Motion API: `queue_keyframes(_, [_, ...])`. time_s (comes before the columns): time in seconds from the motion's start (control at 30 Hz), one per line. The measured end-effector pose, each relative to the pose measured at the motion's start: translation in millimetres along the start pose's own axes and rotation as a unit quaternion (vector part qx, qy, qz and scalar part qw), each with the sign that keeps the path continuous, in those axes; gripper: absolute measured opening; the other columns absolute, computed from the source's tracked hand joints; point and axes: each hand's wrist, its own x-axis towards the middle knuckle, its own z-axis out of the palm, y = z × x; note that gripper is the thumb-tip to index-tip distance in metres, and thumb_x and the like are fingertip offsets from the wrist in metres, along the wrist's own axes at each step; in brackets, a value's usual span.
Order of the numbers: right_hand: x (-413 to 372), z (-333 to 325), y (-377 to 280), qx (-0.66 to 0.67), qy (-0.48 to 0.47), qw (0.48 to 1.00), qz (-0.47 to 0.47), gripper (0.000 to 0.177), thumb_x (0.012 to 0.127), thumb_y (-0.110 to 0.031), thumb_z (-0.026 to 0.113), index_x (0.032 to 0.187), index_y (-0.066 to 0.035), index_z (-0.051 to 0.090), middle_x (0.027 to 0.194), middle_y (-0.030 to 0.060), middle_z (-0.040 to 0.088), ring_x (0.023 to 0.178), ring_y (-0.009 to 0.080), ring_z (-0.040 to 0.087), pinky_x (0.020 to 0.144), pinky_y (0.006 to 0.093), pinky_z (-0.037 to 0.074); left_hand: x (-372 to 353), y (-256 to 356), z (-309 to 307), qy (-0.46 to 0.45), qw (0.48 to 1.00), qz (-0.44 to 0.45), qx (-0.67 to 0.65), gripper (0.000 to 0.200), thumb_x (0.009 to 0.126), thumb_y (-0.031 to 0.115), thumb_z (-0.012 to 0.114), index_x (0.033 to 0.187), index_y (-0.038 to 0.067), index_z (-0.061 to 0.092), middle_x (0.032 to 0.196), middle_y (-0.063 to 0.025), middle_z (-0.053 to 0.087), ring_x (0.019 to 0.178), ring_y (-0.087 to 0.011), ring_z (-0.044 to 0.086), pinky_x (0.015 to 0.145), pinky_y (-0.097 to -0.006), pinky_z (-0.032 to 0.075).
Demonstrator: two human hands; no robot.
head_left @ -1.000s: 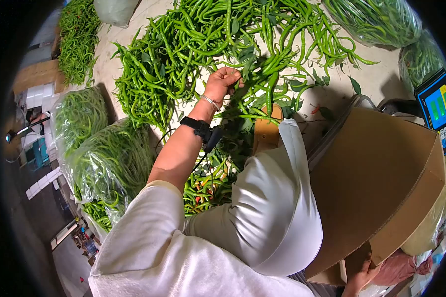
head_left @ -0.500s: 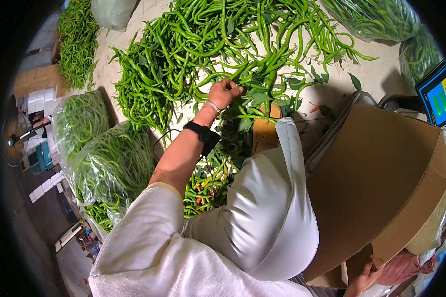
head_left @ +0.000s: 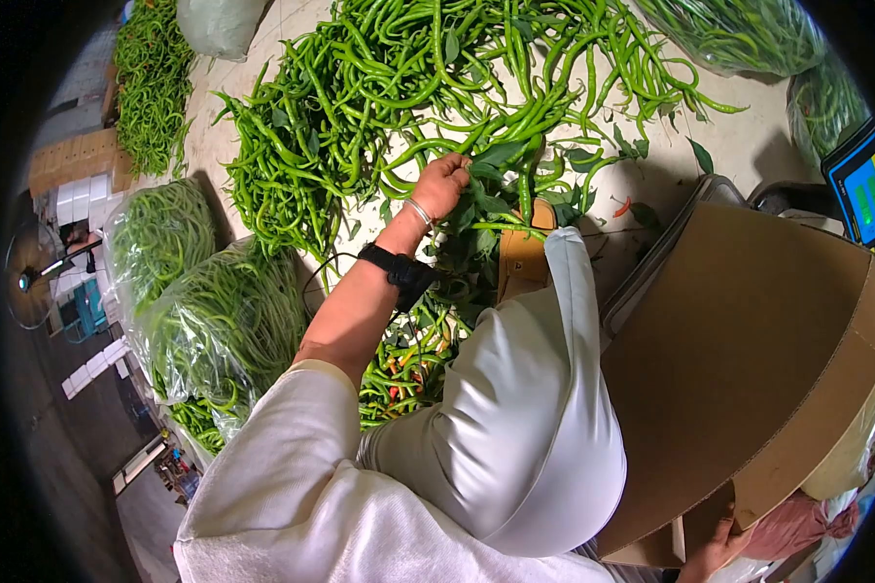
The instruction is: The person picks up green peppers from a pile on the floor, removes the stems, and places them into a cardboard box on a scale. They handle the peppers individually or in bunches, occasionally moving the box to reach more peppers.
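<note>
My left hand (head_left: 440,185), with a bracelet and a black wrist strap, is closed in a pinch on green leaves (head_left: 497,154) at the near edge of a heap of long green chili peppers (head_left: 345,107). More leaves and a few chilies lie between it and my tan shoe (head_left: 525,260). At the lower right, my right hand (head_left: 717,546) grips the edge of a brown cardboard box (head_left: 739,360); part of that hand is hidden behind the cardboard.
Clear bags of chilies (head_left: 228,321) stand at left. A further chili heap (head_left: 151,92) lies beyond them. More bagged chilies (head_left: 734,34) are at upper right, above a scale display (head_left: 870,199). Green and red chilies (head_left: 403,374) lie below my left forearm.
Leaves now stick out from the fingers of my left hand, which has shifted very slightly. My right hand stays at the cardboard edge.
</note>
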Motion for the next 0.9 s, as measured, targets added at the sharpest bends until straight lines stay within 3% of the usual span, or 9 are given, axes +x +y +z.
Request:
queue_keyframes(0.1, [0, 1, -5, -0.010, 0.005, 1.000, 0.013, 0.046, 0.093, -0.020, 0.051, 0.131, 0.003, 0.038, 0.121, 0.0162, 0.049, 0.103, 0.0238, 0.051, 0.088, 0.0358, 0.043, -10, 22, -2, -0.016, 0.992, 0.043, 0.115, 0.015, 0.087, 0.004, 0.048, 0.096, -0.001, 0.059, 0.083, -0.0068, 0.062, 0.081, -0.0140, 0.055, 0.076, -0.0270, 0.044])
queue_keyframes(0.23, [0, 6, -12, 0.053, 0.009, 0.996, 0.073, 0.047, 0.093, -0.021, 0.052, 0.131, 0.002, 0.038, 0.120, 0.0162, 0.050, 0.103, 0.0239, 0.051, 0.088, 0.0360, 0.043, -18, 39, -6, 0.012, 0.980, 0.093, 0.176, 0.016, 0.085, 0.012, 0.053, 0.097, 0.003, 0.060, 0.084, -0.0129, 0.063, 0.076, -0.0233, 0.061, 0.071, -0.0320, 0.047])
queue_keyframes(0.33, [8, -3, 14, 0.039, -0.008, 0.998, -0.043, 0.036, 0.092, -0.015, 0.053, 0.121, 0.005, 0.047, 0.110, 0.0127, 0.057, 0.096, 0.0202, 0.054, 0.086, 0.0329, 0.043, -20, 49, -9, 0.009, 0.963, 0.127, 0.238, 0.017, 0.083, 0.016, 0.056, 0.095, 0.005, 0.060, 0.084, -0.0145, 0.064, 0.076, -0.0313, 0.063, 0.068, -0.0345, 0.048])
queue_keyframes(0.47, [7, 5, 0, 0.037, -0.007, 0.999, -0.028, 0.037, 0.092, -0.016, 0.053, 0.122, 0.005, 0.046, 0.110, 0.0133, 0.058, 0.096, 0.0201, 0.054, 0.084, 0.0329, 0.045, -25, 64, -7, 0.033, 0.937, 0.108, 0.330, 0.021, 0.078, 0.018, 0.058, 0.097, 0.009, 0.059, 0.081, -0.0179, 0.064, 0.078, -0.0380, 0.060, 0.066, -0.0453, 0.047])
queue_keyframes(0.63, [9, -6, 16, 0.028, -0.023, 0.999, -0.027, 0.038, 0.093, -0.017, 0.053, 0.123, 0.005, 0.046, 0.110, 0.0130, 0.058, 0.094, 0.0195, 0.055, 0.083, 0.0323, 0.045, -22, 75, -2, 0.071, 0.914, 0.056, 0.395, 0.019, 0.083, 0.019, 0.052, 0.099, 0.011, 0.059, 0.080, -0.0182, 0.063, 0.078, -0.0379, 0.060, 0.067, -0.0474, 0.046])
queue_keyframes(0.73, [6, -5, 10, 0.031, -0.031, 0.999, -0.023, 0.038, 0.092, -0.016, 0.052, 0.124, 0.004, 0.046, 0.114, 0.0129, 0.056, 0.099, 0.0193, 0.053, 0.086, 0.0319, 0.043, -14, 68, -5, 0.113, 0.924, 0.033, 0.365, 0.019, 0.085, 0.021, 0.051, 0.099, 0.010, 0.059, 0.077, -0.0198, 0.062, 0.076, -0.0390, 0.059, 0.067, -0.0473, 0.046])
queue_keyframes(0.83, [0, 2, -6, 0.036, 0.003, 0.998, 0.051, 0.048, 0.092, -0.021, 0.053, 0.132, 0.002, 0.037, 0.121, 0.0165, 0.049, 0.104, 0.0242, 0.051, 0.088, 0.0360, 0.043, -3, 76, -9, 0.008, 0.991, 0.123, 0.056, 0.022, 0.086, 0.024, 0.055, 0.097, 0.006, 0.060, 0.090, -0.0144, 0.064, 0.085, -0.0294, 0.062, 0.069, -0.0400, 0.049])
queue_keyframes(0.87, [0, 0, -5, 0.025, -0.007, 0.999, 0.047, 0.048, 0.093, -0.020, 0.052, 0.132, 0.002, 0.036, 0.122, 0.0164, 0.049, 0.104, 0.0244, 0.051, 0.088, 0.0360, 0.043, -8, 75, -5, 0.019, 0.992, -0.048, -0.119, 0.022, 0.086, 0.022, 0.057, 0.094, 0.003, 0.062, 0.102, -0.0090, 0.062, 0.097, -0.0244, 0.058, 0.080, -0.0335, 0.047])
queue_keyframes(0.9, [1, -1, -4, 0.013, -0.019, 0.999, 0.044, 0.048, 0.093, -0.019, 0.052, 0.133, 0.002, 0.035, 0.122, 0.0163, 0.049, 0.105, 0.0247, 0.051, 0.089, 0.0360, 0.044, -13, 76, -7, 0.058, 0.993, 0.078, -0.061, 0.022, 0.088, 0.020, 0.055, 0.097, 0.002, 0.063, 0.111, -0.0070, 0.060, 0.104, -0.0236, 0.056, 0.090, -0.0294, 0.042])
